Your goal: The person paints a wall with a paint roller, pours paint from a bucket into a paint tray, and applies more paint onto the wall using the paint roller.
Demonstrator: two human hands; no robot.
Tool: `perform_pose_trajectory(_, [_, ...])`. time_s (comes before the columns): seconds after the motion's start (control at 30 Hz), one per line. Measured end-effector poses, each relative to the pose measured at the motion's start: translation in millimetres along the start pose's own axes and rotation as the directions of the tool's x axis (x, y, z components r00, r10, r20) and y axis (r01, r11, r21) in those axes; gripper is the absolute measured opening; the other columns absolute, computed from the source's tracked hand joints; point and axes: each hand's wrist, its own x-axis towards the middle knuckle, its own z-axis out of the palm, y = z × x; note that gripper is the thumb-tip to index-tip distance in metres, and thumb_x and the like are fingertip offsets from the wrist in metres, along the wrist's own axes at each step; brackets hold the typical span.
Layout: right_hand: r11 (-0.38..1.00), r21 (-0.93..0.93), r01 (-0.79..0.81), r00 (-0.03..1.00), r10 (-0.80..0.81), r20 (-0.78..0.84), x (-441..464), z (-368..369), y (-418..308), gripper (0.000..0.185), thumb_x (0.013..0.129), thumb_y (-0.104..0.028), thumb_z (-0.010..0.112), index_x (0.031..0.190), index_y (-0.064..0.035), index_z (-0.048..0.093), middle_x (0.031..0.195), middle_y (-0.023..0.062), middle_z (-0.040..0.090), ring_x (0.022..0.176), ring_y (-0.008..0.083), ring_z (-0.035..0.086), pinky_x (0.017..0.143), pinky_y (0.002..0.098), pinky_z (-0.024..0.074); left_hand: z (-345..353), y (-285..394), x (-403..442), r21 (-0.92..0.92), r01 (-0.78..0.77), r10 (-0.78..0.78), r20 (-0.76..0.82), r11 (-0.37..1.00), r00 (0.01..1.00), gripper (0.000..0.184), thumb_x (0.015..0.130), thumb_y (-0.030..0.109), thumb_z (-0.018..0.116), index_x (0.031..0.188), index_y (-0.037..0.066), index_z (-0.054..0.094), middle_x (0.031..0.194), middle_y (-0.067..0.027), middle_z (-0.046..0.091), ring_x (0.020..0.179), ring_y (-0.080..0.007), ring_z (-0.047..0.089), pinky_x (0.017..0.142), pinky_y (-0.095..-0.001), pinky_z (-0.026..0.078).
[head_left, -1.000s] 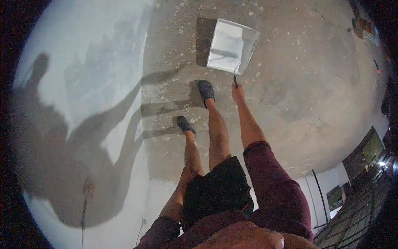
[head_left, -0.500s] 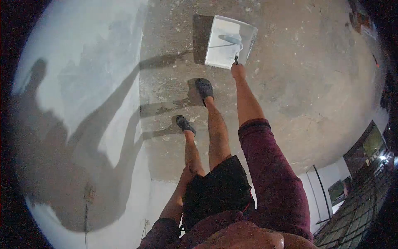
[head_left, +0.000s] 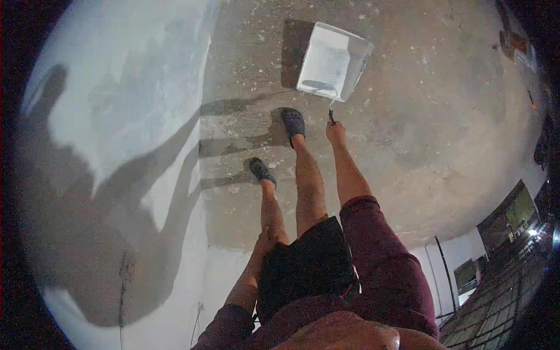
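My right hand (head_left: 336,132) is closed around the dark handle of a paint roller (head_left: 320,86). The roller's head lies at the near end of a white paint tray (head_left: 344,93), which stands on the floor in front of my feet. White paint shows inside the tray. My left hand (head_left: 266,238) rests against my left leg near the knee; its fingers are too small and dim to make out.
A partly painted wall (head_left: 134,76) rises on the left with my shadow across it. The rough, paint-spotted concrete floor (head_left: 420,128) spreads to the right. My dark clogs (head_left: 293,125) stand between wall and tray. Some objects (head_left: 516,45) lie at the far right.
My right hand has drawn back towards me. The roller's head has moved from the middle of the tray to its near edge. My left hand stays at my leg.
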Motion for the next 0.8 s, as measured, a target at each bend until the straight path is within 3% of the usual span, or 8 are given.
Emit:
perform_pose_trajectory(0.13, [0.996, -0.010, -0.084, 0.996, 0.084, -0.041, 19, -1, -25, 0.040, 0.091, -0.037, 0.047, 0.098, -0.0022, 0.065, 0.093, 0.0220, 0.067, 0.090, 0.0413, 0.064, 0.079, 0.0496, 0.0498, -9, 19, -4, 0.038, 0.031, -0.029, -0.042, 0.999, 0.999, 0.091, 0.081, 0.061, 0.057, 0.142, 0.000, 0.028, 0.128, -0.0348, 0.046, 0.122, -0.0478, 0.044, 0.099, -0.0516, 0.040])
perform_pose_trajectory(0.23, [0.960, -0.203, 0.194, 0.977, -0.209, -0.053, 76, -21, -43, 0.042, 0.089, -0.037, 0.047, 0.086, 0.0004, 0.066, 0.085, 0.0238, 0.066, 0.083, 0.0400, 0.065, 0.075, 0.0485, 0.0511, -32, 59, -11, -0.021, -0.024, 0.026, 0.065, 0.999, 0.998, 0.087, 0.083, 0.056, 0.059, 0.142, 0.000, 0.028, 0.125, -0.0342, 0.049, 0.123, -0.0456, 0.045, 0.098, -0.0519, 0.041])
perform_pose_trajectory(0.3, [0.909, -0.281, 0.307, 0.931, -0.348, -0.108, 106, -27, -34, 0.047, 0.089, -0.038, 0.047, 0.078, 0.0029, 0.066, 0.076, 0.0245, 0.066, 0.073, 0.0386, 0.067, 0.068, 0.0476, 0.0527, -27, 55, -6, -0.185, 0.125, -0.108, 0.097, 0.975, 0.989, 0.077, 0.088, 0.058, 0.048, 0.137, -0.001, 0.037, 0.129, -0.0276, 0.050, 0.123, -0.0365, 0.046, 0.100, -0.0445, 0.039])
perform_pose_trajectory(0.37, [0.995, -0.094, 0.037, 0.994, -0.047, -0.101, 124, -41, -41, 0.048, 0.090, -0.038, 0.045, 0.076, 0.0032, 0.065, 0.067, 0.0201, 0.064, 0.060, 0.0338, 0.066, 0.060, 0.0451, 0.0527, -27, 57, 1, -0.128, 0.149, -0.137, 0.099, 0.981, 0.986, 0.071, 0.092, 0.054, 0.043, 0.134, -0.002, 0.041, 0.130, -0.0261, 0.050, 0.123, -0.0333, 0.046, 0.101, -0.0427, 0.038])
perform_pose_trajectory(0.43, [0.996, -0.073, 0.051, 0.994, -0.058, -0.095, 132, -50, -45, 0.052, 0.091, -0.041, 0.045, 0.073, 0.0036, 0.064, 0.060, 0.0161, 0.062, 0.053, 0.0295, 0.062, 0.054, 0.0417, 0.0511, -30, 67, 1, -0.022, 0.119, -0.117, 0.070, 0.993, 0.991, 0.066, 0.094, 0.050, 0.042, 0.133, -0.004, 0.041, 0.130, -0.0268, 0.050, 0.124, -0.0332, 0.046, 0.101, -0.0433, 0.037])
perform_pose_trajectory(0.5, [0.996, 0.050, 0.075, 0.996, -0.072, -0.055, 110, -63, -60, 0.053, 0.092, -0.044, 0.043, 0.074, 0.0030, 0.062, 0.057, 0.0136, 0.060, 0.048, 0.0275, 0.059, 0.050, 0.0402, 0.0487, -61, 142, -35, -0.118, 0.095, -0.092, 0.033, 0.988, 0.995, 0.082, 0.086, 0.046, 0.058, 0.143, 0.000, 0.022, 0.124, -0.0339, 0.051, 0.122, -0.0455, 0.045, 0.098, -0.0443, 0.041])
perform_pose_trajectory(0.6, [0.984, 0.169, -0.050, 0.998, 0.042, 0.054, 104, -46, -55, 0.054, 0.093, -0.047, 0.044, 0.075, 0.0016, 0.058, 0.057, 0.0111, 0.058, 0.048, 0.0242, 0.058, 0.048, 0.0384, 0.0467, -57, 121, -33, -0.123, 0.115, -0.116, -0.003, 0.986, 0.993, 0.080, 0.087, 0.045, 0.057, 0.143, 0.000, 0.022, 0.127, -0.0327, 0.047, 0.124, -0.0450, 0.043, 0.099, -0.0447, 0.040])
perform_pose_trajectory(0.8, [0.886, 0.463, 0.034, 0.999, -0.021, -0.033, 29, 47, -12, 0.041, 0.096, -0.043, 0.045, 0.085, -0.0039, 0.052, 0.058, 0.0049, 0.050, 0.044, 0.0190, 0.051, 0.042, 0.0379, 0.0390, -68, 136, -48, -0.102, 0.145, -0.148, -0.022, 0.984, 0.989, 0.075, 0.088, 0.042, 0.054, 0.143, 0.000, 0.023, 0.137, -0.0290, 0.036, 0.128, -0.0434, 0.038, 0.102, -0.0459, 0.038])
